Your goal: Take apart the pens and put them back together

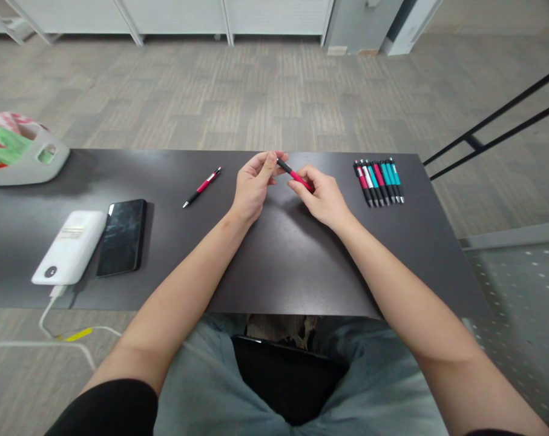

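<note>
Between my two hands, above the dark table, is a red and black pen, tilted with its black end up and to the left. My right hand is closed around its red barrel. The fingers of my left hand pinch at the black end, where the tip is partly hidden. Another red and black pen lies on the table to the left of my left hand. A row of several pens in red, white and teal lies side by side at the right.
On the left are a black phone, a white power bank with a cable, and a white basket holding colourful items. The dark table ends just before my lap. A black metal frame stands beyond its right edge.
</note>
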`<move>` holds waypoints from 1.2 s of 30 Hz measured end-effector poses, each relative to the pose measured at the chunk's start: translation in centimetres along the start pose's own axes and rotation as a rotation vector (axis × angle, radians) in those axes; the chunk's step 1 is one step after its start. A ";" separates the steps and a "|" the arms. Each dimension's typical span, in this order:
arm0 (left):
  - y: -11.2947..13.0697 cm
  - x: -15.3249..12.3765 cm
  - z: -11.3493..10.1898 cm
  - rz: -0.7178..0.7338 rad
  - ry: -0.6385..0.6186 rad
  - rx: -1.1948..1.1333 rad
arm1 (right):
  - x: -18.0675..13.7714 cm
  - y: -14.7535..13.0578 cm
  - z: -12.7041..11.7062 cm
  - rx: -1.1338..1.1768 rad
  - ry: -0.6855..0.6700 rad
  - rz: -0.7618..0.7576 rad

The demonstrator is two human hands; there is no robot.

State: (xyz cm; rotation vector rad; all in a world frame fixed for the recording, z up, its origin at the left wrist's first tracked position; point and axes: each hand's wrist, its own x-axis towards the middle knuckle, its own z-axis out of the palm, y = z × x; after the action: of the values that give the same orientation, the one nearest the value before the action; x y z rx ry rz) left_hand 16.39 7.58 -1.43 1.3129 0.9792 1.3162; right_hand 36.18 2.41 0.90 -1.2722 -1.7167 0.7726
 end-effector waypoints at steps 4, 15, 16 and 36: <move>0.2 0.1 -0.2 -0.014 -0.019 0.013 | 0.1 0.1 -0.1 0.043 -0.007 0.015; 0.8 0.0 -0.6 -0.019 0.011 0.034 | 0.2 0.4 0.5 0.138 -0.009 0.071; 0.8 0.0 -0.6 -0.014 0.006 0.037 | 0.3 0.6 0.5 0.146 -0.024 0.077; 0.2 1.9 -6.4 0.171 0.081 0.580 | 1.1 2.6 -0.7 0.002 0.079 0.032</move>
State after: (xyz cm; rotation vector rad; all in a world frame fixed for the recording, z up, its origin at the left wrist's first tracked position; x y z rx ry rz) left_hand 10.15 10.02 -1.46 1.8202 1.3973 1.2655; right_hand 37.81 4.18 -0.66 -1.3144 -1.6358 0.7335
